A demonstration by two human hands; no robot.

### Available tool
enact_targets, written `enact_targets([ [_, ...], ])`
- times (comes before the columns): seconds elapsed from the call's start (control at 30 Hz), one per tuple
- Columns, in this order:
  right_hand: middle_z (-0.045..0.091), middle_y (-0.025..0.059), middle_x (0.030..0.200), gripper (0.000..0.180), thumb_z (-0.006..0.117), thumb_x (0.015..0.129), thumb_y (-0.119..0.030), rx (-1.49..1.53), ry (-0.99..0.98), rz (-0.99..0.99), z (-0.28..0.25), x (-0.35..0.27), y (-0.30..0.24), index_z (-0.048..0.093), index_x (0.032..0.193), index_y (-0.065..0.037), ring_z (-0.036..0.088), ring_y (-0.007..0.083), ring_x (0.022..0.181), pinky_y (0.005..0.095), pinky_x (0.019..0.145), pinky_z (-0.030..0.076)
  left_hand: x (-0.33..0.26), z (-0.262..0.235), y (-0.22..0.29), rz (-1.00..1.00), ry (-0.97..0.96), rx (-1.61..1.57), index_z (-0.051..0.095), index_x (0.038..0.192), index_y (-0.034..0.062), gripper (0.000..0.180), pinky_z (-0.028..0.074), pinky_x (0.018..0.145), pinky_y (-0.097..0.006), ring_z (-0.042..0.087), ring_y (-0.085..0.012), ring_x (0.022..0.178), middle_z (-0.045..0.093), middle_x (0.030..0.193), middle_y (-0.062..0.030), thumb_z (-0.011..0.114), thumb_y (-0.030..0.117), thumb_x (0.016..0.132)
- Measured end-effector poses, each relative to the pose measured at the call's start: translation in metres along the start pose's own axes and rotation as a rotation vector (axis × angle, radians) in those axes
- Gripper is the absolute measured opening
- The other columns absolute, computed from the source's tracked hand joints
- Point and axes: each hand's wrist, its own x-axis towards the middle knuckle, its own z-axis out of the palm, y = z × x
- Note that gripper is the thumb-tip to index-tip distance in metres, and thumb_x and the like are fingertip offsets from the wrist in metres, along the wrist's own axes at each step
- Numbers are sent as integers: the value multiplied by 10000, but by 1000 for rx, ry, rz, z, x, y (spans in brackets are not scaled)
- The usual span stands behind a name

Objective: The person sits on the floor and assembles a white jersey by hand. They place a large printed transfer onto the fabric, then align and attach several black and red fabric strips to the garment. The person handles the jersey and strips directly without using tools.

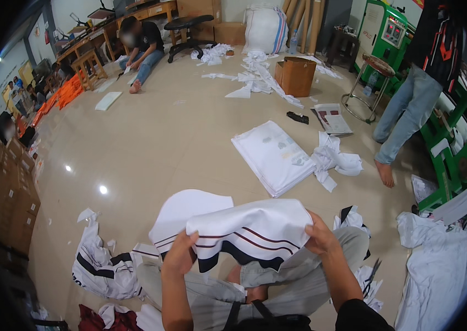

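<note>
Currently held: a striped white panel [250,216] is suspended above the crossed legs [304,278], between the left hand [180,254] and the right hand [321,237].
Left grip: the near left corner is pinched, the thumb being laid over the cloth; the fingers are partly hidden underneath.
Right grip: the right edge is clasped between thumb and curled fingers, with little gap shown; how much cloth is bunched there cannot be told.
Long axis: the panel is stretched from side to side, roughly across the body, its right end being set slightly farther out than its left; both hands are in contact, so neither is nearer.
Stripes and border: two dark red lines are run along that same axis, and a wavy dark border is hung along the near edge.
Curved white piece: beyond the left hand, a curved white piece [192,209] is partly covered by the panel; whether it is also gripped cannot be told.
Stack: farther out, ahead and rightward, a white stack [271,157] is laid flat on the floor [151,138], well apart from both hands.
Outer sides: scissors [373,274] are placed on the right hand's side, while a striped cloth heap [106,276] is left on the opposite side.
</note>
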Motion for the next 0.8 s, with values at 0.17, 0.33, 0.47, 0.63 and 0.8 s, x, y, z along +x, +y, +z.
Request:
enact_targets([
  [0.17, 625, 100, 1250, 461, 682, 923, -82, -109, 205, 67, -11, 0, 40, 510, 1338, 20, 647, 182, 1074, 338, 966, 514, -19, -15, -65, -129, 56, 146, 522, 1341, -36, 467, 433, 1072, -390, 579, -234, 1231, 614, 1297, -139, 635, 195, 951],
  [0.33, 676, 102, 1131, 364, 683, 933, -117, 130, 157, 8, 10, -14, 15, 570, 1252, 17, 669, 196, 1024, 346, 918, 540, -33, -12, -56, 65, -72, -451, 410, 1457, -4, 700, 363, 1131, -537, 505, -372, 1315, 508, 1445, -186, 679, 312, 894],
  [0.47, 650, 83, 904, 146, 642, 968, -134, -99, 43, 46, -11, -20, 46, 597, 1013, -2, 658, 192, 874, 387, 831, 530, -23, -10, -91, 133, -47, -531, 464, 1401, -10, 639, 448, 1036, -569, 583, -388, 1206, 584, 1337, -214, 657, 296, 875],
  [0.63, 603, 55, 828, 100, 585, 1003, -129, 13, 117, -91, 3, -9, 33, 579, 974, -34, 594, 178, 812, 363, 800, 475, -36, -16, -79, 113, 363, -262, 547, 1285, -9, 502, 552, 915, -498, 670, -336, 1056, 667, 1168, -175, 665, 174, 833],
  [0.8, 606, 34, 950, 61, 541, 1026, -132, 107, 242, -108, -4, -3, 63, 561, 1020, -75, 588, 152, 884, 339, 839, 482, -39, -1, -71, 247, 440, -251, 561, 1267, 2, 437, 515, 973, -419, 650, -284, 1109, 651, 1212, -153, 650, 184, 880],
])
